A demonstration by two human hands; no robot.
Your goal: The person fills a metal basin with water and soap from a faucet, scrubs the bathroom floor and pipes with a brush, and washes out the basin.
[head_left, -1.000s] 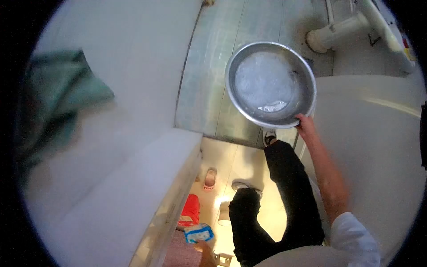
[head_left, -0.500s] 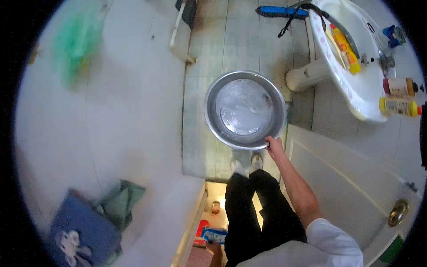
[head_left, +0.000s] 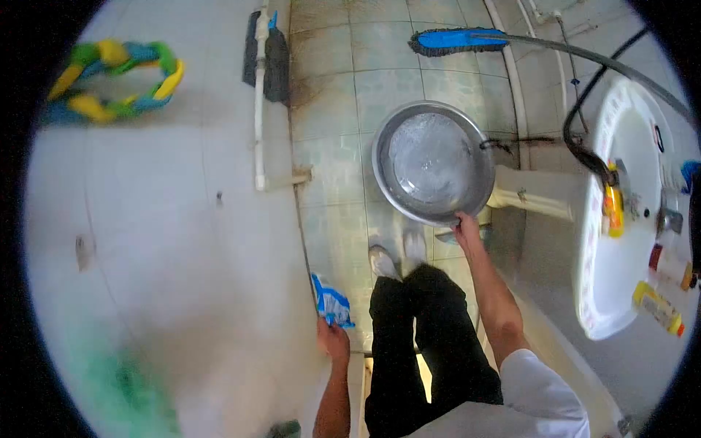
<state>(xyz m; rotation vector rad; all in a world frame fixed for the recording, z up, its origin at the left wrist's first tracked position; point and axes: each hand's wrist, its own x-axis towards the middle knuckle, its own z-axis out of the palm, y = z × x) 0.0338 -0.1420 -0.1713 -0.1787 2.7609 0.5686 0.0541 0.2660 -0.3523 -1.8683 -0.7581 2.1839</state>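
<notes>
My right hand (head_left: 467,229) grips the near rim of a round metal basin (head_left: 431,162), its thumb over the edge. The basin is held out in front of my legs and has clear, shiny water in its bottom. Low on the left, beside the wall, my left hand (head_left: 333,339) is closed on a blue and white packet (head_left: 331,301), which sticks out beyond its fingers.
A white sink (head_left: 607,277) with bottles stands at the right on a pedestal (head_left: 537,191). A blue brush (head_left: 456,40) lies at the top on the tiled floor (head_left: 328,168). White pipes run along the left wall, where a colourful braided ring (head_left: 109,112) hangs.
I have moved further into the tiled room, and more of the sink, brush and pipes shows. The left hand with the packet has come forward past the doorway. The basin is still in my right hand.
</notes>
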